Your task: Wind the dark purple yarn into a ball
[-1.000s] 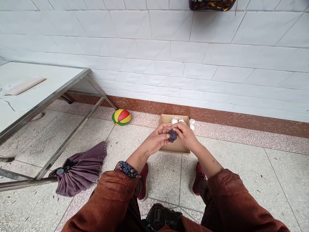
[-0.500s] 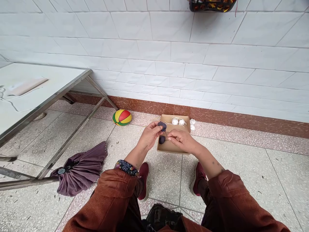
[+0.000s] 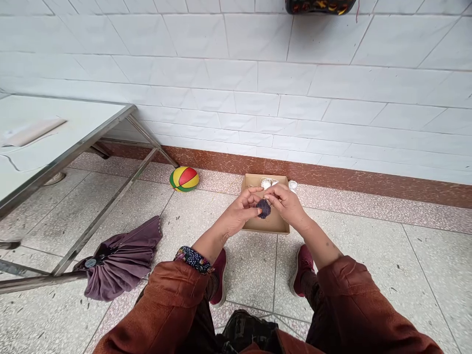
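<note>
A dark yarn ball (image 3: 264, 208) sits between your hands above the box (image 3: 266, 227), clamped by the thumb and fingers of your left hand (image 3: 238, 214), at its three o'clock. Your right hand (image 3: 286, 205) is drawn into a pinch just beside it, the ball at its eight o'clock; any strand there is too fine to tell. The round ball shows no long axis. White balls (image 3: 266, 183) lie at the box's twelve o'clock.

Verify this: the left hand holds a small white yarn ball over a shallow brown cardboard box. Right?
Not quite: the small yarn ball in the left hand is dark purple, as the head view shows. It is indeed held over the shallow brown cardboard box.
</note>
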The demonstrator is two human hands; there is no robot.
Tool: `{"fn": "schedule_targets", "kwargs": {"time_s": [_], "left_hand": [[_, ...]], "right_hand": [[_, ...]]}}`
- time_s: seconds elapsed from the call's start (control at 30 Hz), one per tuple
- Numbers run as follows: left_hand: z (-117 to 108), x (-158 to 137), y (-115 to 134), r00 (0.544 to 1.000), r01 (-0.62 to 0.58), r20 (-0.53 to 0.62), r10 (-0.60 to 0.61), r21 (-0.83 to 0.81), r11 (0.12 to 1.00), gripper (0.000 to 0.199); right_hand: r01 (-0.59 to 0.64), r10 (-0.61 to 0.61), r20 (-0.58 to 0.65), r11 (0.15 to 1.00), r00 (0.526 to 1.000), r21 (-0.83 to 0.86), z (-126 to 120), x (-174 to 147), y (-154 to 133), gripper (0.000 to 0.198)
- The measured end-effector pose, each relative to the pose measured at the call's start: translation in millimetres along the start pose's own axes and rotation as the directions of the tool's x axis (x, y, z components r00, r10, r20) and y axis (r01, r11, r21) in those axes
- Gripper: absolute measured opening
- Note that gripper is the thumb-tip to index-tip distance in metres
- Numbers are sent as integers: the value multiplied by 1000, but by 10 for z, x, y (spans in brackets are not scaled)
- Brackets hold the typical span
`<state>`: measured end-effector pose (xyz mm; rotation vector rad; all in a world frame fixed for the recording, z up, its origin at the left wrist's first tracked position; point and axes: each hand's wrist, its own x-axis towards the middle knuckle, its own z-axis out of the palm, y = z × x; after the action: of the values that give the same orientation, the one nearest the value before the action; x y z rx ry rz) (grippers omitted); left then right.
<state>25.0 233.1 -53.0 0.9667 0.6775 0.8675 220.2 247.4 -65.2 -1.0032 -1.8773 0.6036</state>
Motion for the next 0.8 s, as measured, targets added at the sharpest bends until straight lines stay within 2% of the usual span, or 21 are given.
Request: {"fn": "schedule_targets", "kwargs": {"time_s": [0.1, 0.17, 0.23, 0.33, 0.47, 0.57, 0.67, 0.8], "left_hand": [[-29, 3, 24, 1000, -9, -11, 7, -142, 990, 46], [-57, 14, 42, 999, -20, -48, 10, -210, 977, 39], [-87, 29, 62, 994, -44, -105, 18, -252, 967, 34], [-133, 52, 100, 982, -89, -187, 39, -264, 960, 34], [-195, 89, 133, 954, -149, -287, 83, -217, 965, 36], [-227, 123, 114, 921, -182, -373, 114, -152, 971, 36], [-230, 146, 65, 904, -176, -408, 129, -78, 981, 36], [-200, 135, 9, 930, -94, -350, 112, 68, 993, 36]], "right_hand": [[-53, 53, 12, 999, 999, 8, 93, -14, 12, 15], [-98, 97, 67, 995, 993, 18, 155, -32, 12, 15], [-157, 152, 154, 987, 976, 20, 207, -57, 17, 14], [-221, 217, 317, 975, 923, -24, 255, -103, 40, 15], [-191, 240, 455, 970, 857, -150, 246, -136, 38, 15], [-125, 162, 521, 987, 838, -106, 172, -110, -62, 14], [-72, 66, 515, 997, 855, -9, 59, -53, -225, 17], [-3, -3, 297, 1000, 955, 20, -78, 16, -341, 19]]}}
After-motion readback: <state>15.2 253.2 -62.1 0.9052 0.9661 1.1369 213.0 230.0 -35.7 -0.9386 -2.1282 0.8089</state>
